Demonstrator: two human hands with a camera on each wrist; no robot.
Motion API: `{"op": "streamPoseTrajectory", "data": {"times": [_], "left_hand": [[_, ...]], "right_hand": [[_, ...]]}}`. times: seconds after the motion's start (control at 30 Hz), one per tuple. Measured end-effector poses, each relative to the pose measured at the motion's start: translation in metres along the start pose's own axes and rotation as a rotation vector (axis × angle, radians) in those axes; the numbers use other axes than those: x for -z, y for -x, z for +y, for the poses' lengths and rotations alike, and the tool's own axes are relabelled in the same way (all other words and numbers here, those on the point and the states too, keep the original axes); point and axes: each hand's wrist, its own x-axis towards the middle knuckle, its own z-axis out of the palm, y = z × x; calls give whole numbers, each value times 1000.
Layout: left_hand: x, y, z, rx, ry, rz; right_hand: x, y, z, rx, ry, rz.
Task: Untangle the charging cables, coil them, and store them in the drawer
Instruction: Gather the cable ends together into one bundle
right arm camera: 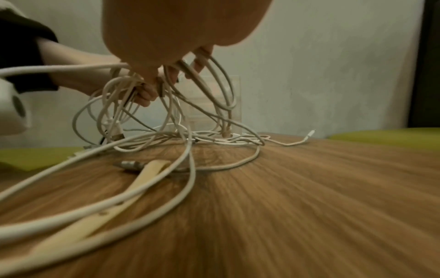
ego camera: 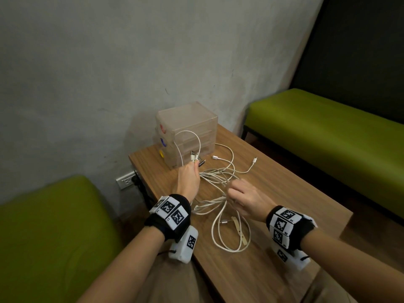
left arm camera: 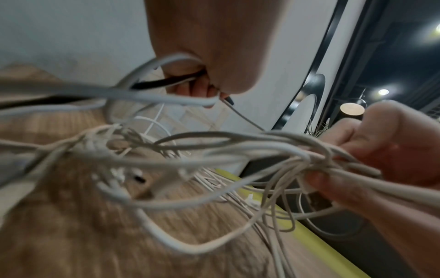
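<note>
A tangle of white charging cables (ego camera: 220,193) lies in the middle of the wooden table (ego camera: 284,204). My left hand (ego camera: 189,178) grips several cable ends, with their plugs (ego camera: 195,159) sticking up above the fist. My right hand (ego camera: 242,196) pinches a knot of strands (left arm camera: 307,159) lifted off the table. Loose plugs (ego camera: 254,160) trail toward the back right. A clear plastic drawer unit (ego camera: 185,132) with red, blue and yellow knobs stands at the back left of the table, its drawers closed. A beige strap (right arm camera: 114,203) lies among the near loops.
Green benches sit at the left (ego camera: 50,226) and at the right (ego camera: 328,132) of the table. A grey wall (ego camera: 131,62) stands behind the drawer unit, with a power outlet (ego camera: 126,180) low beside the table. The table's front edge is close to me.
</note>
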Motion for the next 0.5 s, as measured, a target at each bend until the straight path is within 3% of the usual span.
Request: {"op": "streamPoseTrajectory", "data": {"times": [0.27, 0.5], "left_hand": [[5, -6, -8, 31, -1, 38], [8, -3, -8, -39, 62, 50]], "right_hand": [[4, -1, 0, -20, -170, -90], [2, -10, 5, -137, -151, -126]]}}
